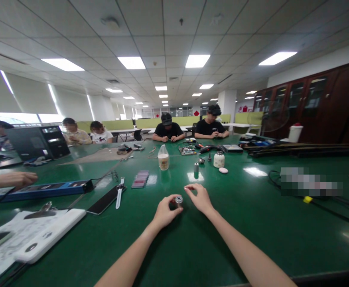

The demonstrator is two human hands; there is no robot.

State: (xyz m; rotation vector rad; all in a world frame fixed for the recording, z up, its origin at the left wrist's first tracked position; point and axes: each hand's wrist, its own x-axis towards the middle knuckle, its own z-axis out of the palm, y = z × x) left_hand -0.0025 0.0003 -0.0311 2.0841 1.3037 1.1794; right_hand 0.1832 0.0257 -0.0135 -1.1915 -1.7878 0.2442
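My left hand (165, 211) is wrapped around a small metal cylinder (178, 200), its round ringed top facing up between the thumb and fingers. Just right of it, my right hand (200, 196) is held over the table with thumb and forefinger pinched together. Whatever may be between those fingertips is too small to make out. Beyond the hands a second metal cylinder (196, 169) stands upright. Farther back lie a short metal fitting (201, 161) and a small dark part (209, 158). A white jar (219, 160) and a round pink lid (223, 170) are beside them.
The green table (252, 239) carries a bagged cup (163, 160), a blurred purple item (140, 179), a watch (119, 194), a phone (105, 200), a power strip (48, 190), a white device (51, 235) and cables (326, 207). Another person's hand (21, 180) is at left; several people sit opposite.
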